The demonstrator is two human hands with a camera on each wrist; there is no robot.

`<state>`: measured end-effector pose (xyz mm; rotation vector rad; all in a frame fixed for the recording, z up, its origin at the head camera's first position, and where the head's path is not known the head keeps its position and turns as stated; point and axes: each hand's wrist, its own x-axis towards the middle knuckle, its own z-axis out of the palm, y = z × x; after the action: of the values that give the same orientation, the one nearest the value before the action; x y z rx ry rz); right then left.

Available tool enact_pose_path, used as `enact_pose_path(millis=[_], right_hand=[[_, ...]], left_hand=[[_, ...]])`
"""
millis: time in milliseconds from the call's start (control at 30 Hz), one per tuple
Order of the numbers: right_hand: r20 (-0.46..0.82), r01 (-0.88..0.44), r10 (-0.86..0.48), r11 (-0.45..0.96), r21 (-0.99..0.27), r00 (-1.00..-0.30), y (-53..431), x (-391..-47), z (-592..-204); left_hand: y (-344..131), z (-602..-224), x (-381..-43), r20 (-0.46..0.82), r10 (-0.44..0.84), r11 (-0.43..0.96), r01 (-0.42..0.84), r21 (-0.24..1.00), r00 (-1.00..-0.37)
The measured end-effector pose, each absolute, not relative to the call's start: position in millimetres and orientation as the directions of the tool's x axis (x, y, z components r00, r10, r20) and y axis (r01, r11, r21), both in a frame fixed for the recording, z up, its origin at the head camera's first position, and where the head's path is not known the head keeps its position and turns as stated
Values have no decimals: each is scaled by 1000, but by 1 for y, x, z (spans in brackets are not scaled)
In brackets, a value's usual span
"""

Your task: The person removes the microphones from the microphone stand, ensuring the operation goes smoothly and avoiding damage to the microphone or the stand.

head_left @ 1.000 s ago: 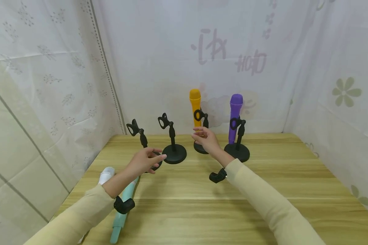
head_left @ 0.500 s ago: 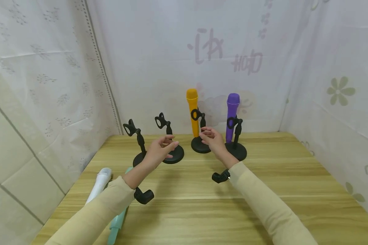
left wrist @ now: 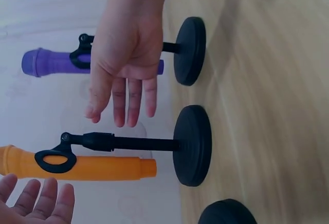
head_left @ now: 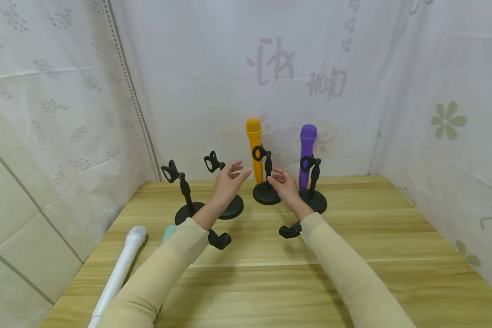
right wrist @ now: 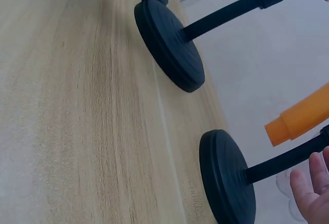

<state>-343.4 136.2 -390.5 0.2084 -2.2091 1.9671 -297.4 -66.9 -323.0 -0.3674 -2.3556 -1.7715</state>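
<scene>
Orange, round-headed microphone (head_left: pixel 255 140), clipped in a black disc-based stand (head_left: pixel 268 169), is flanked by left hand (head_left: pixel 228 182) and right hand (head_left: pixel 286 187) (fingers apart).

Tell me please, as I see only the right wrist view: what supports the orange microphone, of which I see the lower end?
Observer: In the left wrist view, the orange microphone has a black clip at its side, higher up.
Operator: Thank you. Does the right hand hold something? I see only its finger tips.
Observer: No. The left wrist view shows the right hand with fingers extended and nothing in it.
Operator: And is there any microphone lying on the table?
Observer: Yes. In the head view, a white microphone lies on the table, beside the left sleeve.
</scene>
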Motion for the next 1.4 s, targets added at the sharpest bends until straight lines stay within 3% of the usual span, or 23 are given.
enact_pose_path(millis=[500, 833, 1400], right_hand=[[216, -200, 89, 159, -967, -972, 136, -366, -386], [160, -150, 81, 115, -982, -984, 133, -380, -375], [113, -111, 98, 30, -993, -989, 124, -392, -370]], left_hand=[[-41, -314, -352, 324, -15, 275, 307, 911, -946], [-29, -307, -376, 258, -6, 242, 249, 938, -966], [-21, -301, -397, 195, -16, 47, 194, 980, -981]])
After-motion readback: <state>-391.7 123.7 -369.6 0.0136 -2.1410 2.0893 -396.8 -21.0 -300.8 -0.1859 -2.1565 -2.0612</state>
